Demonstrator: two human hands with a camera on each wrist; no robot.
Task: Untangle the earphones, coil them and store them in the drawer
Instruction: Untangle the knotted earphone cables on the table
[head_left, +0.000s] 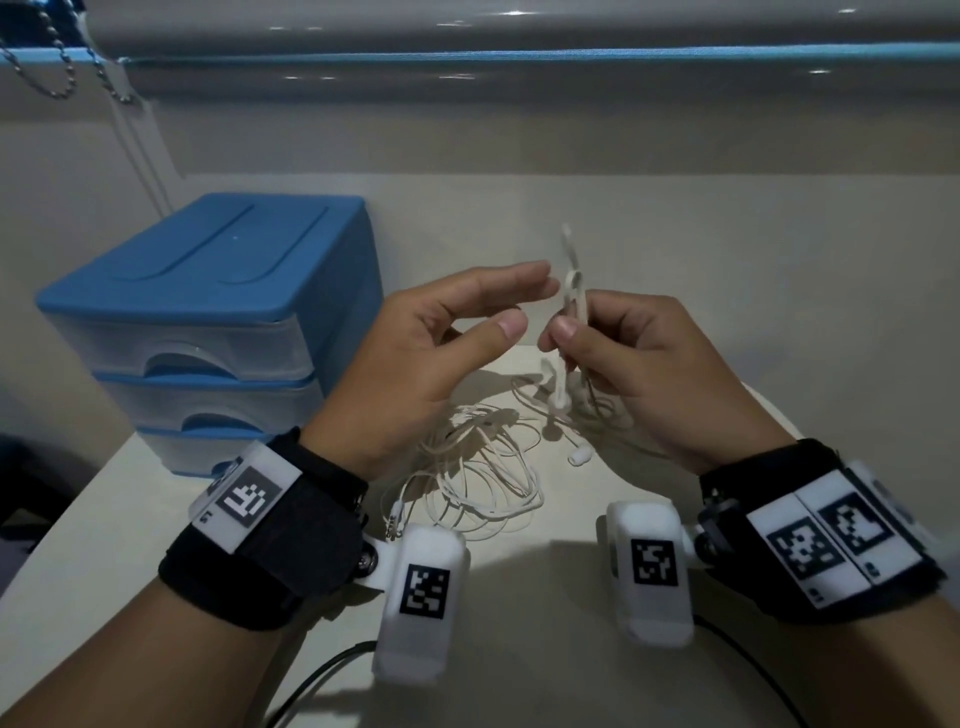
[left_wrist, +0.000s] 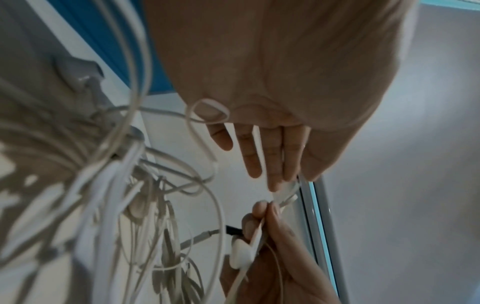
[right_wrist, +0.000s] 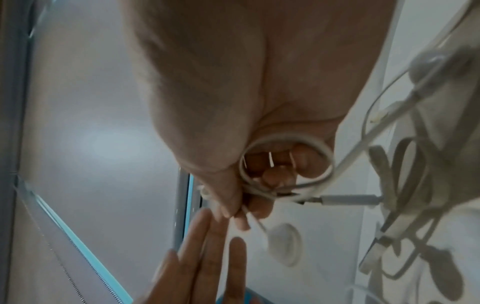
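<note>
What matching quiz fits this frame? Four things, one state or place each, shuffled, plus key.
Things:
1. left hand
2. right hand
3. cable pile
4. drawer unit

States:
A. loose on the table between the wrists
B. blue top, drawers closed, far left
C. fingers straight, holding nothing
D. pinching a raised cable loop

Pairs: 1-C, 2-D, 3-A, 4-B
</note>
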